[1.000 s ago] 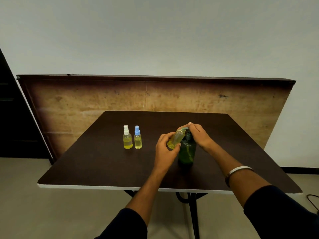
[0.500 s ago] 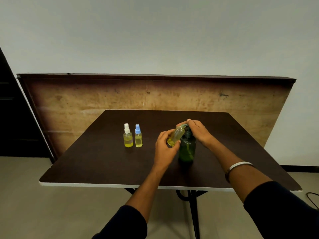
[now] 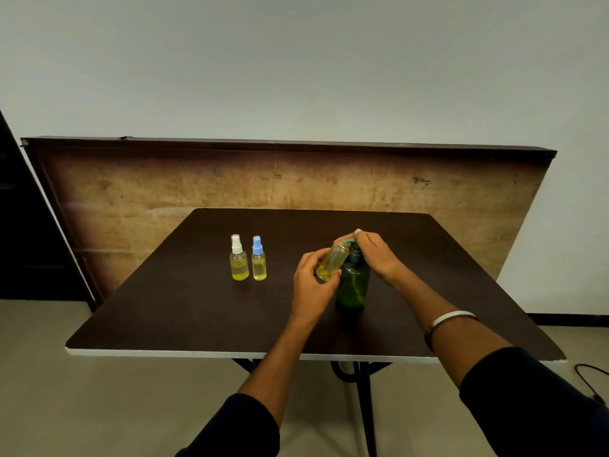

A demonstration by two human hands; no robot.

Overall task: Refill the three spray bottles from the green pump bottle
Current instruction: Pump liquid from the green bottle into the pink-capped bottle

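The green pump bottle [image 3: 352, 286] stands upright on the dark table [image 3: 184, 311], right of centre. My right hand [image 3: 377, 255] rests on its pump head, fingers curved over the top. My left hand [image 3: 311, 280] grips a small uncapped spray bottle [image 3: 333, 261] holding yellow liquid, tilted with its open mouth up at the pump spout. Two capped spray bottles stand side by side to the left: one with a white cap [image 3: 239, 258], one with a blue cap [image 3: 258, 259], both holding yellow liquid.
A wooden board [image 3: 164, 192] leans against the wall behind the table. The table's white front edge [image 3: 164, 352] runs below my forearms. A black cable [image 3: 590, 374] lies on the floor at the right.
My hands and the tilted small bottle stay at the pump head with barely any shift. The view has moved slightly.
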